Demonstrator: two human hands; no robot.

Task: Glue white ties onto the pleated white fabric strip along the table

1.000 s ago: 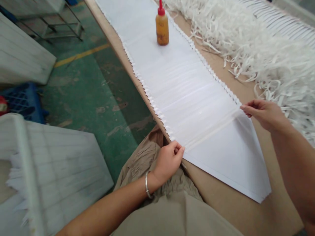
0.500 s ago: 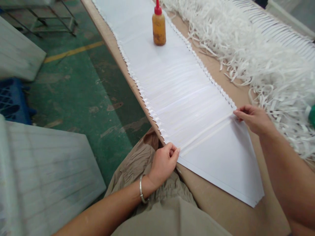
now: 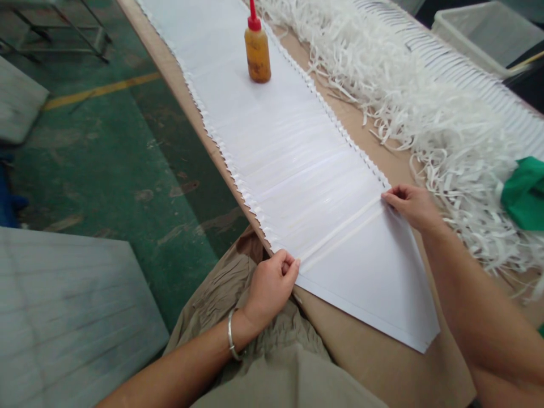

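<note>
A long row of overlapping white sheets runs up the brown table. The nearest white sheet lies on top at the near end, with a glue strip along its far edge. My left hand, a metal bangle on its wrist, pinches that sheet's left corner at the table's edge. My right hand pinches the sheet's right corner. Both hands have their fingers pressed together on the paper. An amber glue bottle with a red nozzle stands upright on the row farther up.
A heap of white paper strips covers the table's right side, with a green cloth at its right. A pale plastic bin sits at the far right. Stacked white sheets lie at lower left above a green floor.
The view has swung to the right and up, bringing the green cloth and bin into sight. Both hands keep their pinch on the sheet's corners and have barely moved on the paper.
</note>
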